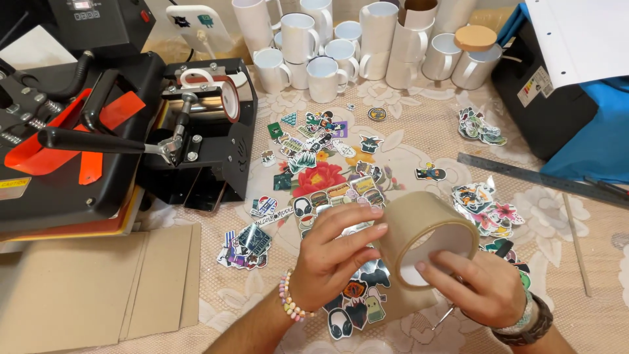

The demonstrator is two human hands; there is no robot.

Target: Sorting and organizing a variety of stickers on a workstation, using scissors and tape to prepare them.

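Note:
My left hand [331, 252] and my right hand [475, 285] together hold a wide roll of brown packing tape [419, 226] above the table. The left fingers lie on the roll's outer face. The right fingers press its lower rim, and a thin metal tool pokes out under that hand. A strip of clear tape carrying stickers [357, 305] hangs down from the roll between my wrists. Loose colourful stickers [314, 157] lie scattered on the lace tablecloth [406, 124] just beyond the roll.
A black mug heat press [203, 124] and a flat heat press with an orange pad [59, 144] stand at the left. White mugs [327, 75] crowd the back. Cardboard sheets [92, 288] lie front left. A metal ruler [537, 177], a wooden stick [576, 242] and a black printer [544, 98] sit right.

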